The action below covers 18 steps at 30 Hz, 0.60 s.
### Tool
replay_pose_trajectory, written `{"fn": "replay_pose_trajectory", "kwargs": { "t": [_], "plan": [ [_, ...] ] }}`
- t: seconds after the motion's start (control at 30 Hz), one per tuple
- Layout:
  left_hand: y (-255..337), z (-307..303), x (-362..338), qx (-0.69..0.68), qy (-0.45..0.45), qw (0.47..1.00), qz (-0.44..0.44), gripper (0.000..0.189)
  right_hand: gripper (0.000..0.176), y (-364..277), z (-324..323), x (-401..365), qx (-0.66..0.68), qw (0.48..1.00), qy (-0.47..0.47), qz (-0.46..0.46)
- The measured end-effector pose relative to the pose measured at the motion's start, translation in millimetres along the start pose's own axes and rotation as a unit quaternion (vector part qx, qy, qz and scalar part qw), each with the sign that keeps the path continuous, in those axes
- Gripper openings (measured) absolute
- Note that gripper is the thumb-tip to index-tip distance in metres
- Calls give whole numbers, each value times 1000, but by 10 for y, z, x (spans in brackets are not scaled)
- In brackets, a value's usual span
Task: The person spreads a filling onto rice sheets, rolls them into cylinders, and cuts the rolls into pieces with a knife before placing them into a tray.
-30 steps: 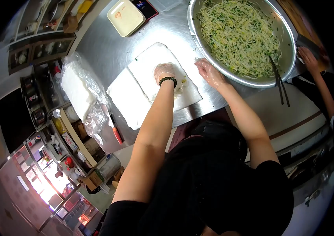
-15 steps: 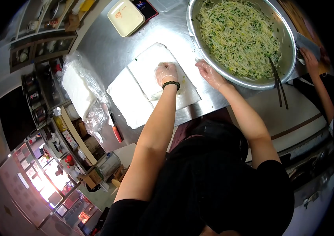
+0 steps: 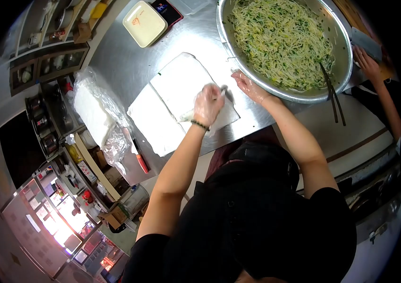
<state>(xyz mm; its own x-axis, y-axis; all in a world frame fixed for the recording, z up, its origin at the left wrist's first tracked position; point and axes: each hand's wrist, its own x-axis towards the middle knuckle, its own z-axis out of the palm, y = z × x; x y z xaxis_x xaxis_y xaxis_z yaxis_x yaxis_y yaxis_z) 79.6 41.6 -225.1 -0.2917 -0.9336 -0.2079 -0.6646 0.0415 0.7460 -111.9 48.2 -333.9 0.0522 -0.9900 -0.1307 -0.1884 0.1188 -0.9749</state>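
My left hand point(image 3: 207, 104), in a clear plastic glove with a beaded bracelet at the wrist, is over the stack of thin white wrapper sheets point(image 3: 181, 78) on the steel table. Its fingers are curled together, and I cannot tell what they pinch. Some filling in a whitish strip point(image 3: 186, 116) shows partly beside that hand. My right hand point(image 3: 251, 88), also gloved, has its fingers stretched out beside the rim of the large metal bowl point(image 3: 224, 33). Bean sprouts with chopped greens point(image 3: 280, 42) fill the bowl, and long chopsticks point(image 3: 335, 101) lean over its edge.
A plastic-wrapped white stack point(image 3: 92, 106) lies to the left, near a red-handled knife point(image 3: 140, 158). At the back are a cream tray point(image 3: 144, 23) and a dark flat object point(image 3: 169, 10). Another person's hand point(image 3: 368, 63) is beside a cleaver point(image 3: 366, 43) on the right.
My left hand has lifted off the white sheets and shifted slightly right, its wrist turned. My right hand stays beside the bowl. The whole view has shifted slightly.
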Motion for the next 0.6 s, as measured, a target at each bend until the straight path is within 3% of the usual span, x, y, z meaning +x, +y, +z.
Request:
{"fn": "replay_pose_trajectory", "kwargs": {
  "t": [0.1, 0.13, 0.17, 0.2, 0.23, 0.3, 0.33, 0.37, 0.43, 0.47, 0.5, 0.57, 0.6],
  "plan": [
    [-75, -326, -510, 204, -16, 968, 142, 27, 15, -134, -47, -56, -82, 996, 36, 1],
    [-170, -398, -644, 208, -18, 971, 114, 29, 15, -190, -49, -65, -83, 996, 34, 2],
    [-271, -465, -744, 211, -20, 973, 86, 31, 15, -251, -39, -65, -131, 988, 39, -67],
    [-354, -545, -797, 243, -9, 961, 131, 32, 15, -313, -12, -70, -177, 974, 43, -134],
    [-424, -552, -838, 240, -8, 962, 129, 32, 15, -381, 30, -69, -180, 974, 40, -134],
    [-534, -538, -884, -5, 72, 996, -47, 33, 19, -556, 146, -37, -241, 956, 14, -168],
    [-478, -561, -888, -71, 98, 976, -179, 32, 22, -816, 151, -33, -282, 949, -56, -126],
    [-442, -596, -857, -76, 101, 975, -182, 32, 22, -886, 264, -15, -285, 948, -62, -127],
    [-410, -674, -733, 169, 71, 956, -230, 30, 23, -984, 485, 10, -361, 906, -95, -199],
    [-433, -639, -725, 386, 127, 912, -61, 24, 23, -1026, 589, -9, -383, 888, -75, -245],
    [-513, -651, -709, 382, 131, 912, -67, 24, 23, -1027, 636, -4, -385, 885, -81, -249],
    [-676, -685, -719, 323, 114, 929, 138, 26, 20, -1022, 705, 11, -413, 834, -212, -298],
    [-706, -686, -761, 301, 15, 951, 65, 19, 16, -1010, 697, 4, -404, 822, -254, -311]
  ]
}}
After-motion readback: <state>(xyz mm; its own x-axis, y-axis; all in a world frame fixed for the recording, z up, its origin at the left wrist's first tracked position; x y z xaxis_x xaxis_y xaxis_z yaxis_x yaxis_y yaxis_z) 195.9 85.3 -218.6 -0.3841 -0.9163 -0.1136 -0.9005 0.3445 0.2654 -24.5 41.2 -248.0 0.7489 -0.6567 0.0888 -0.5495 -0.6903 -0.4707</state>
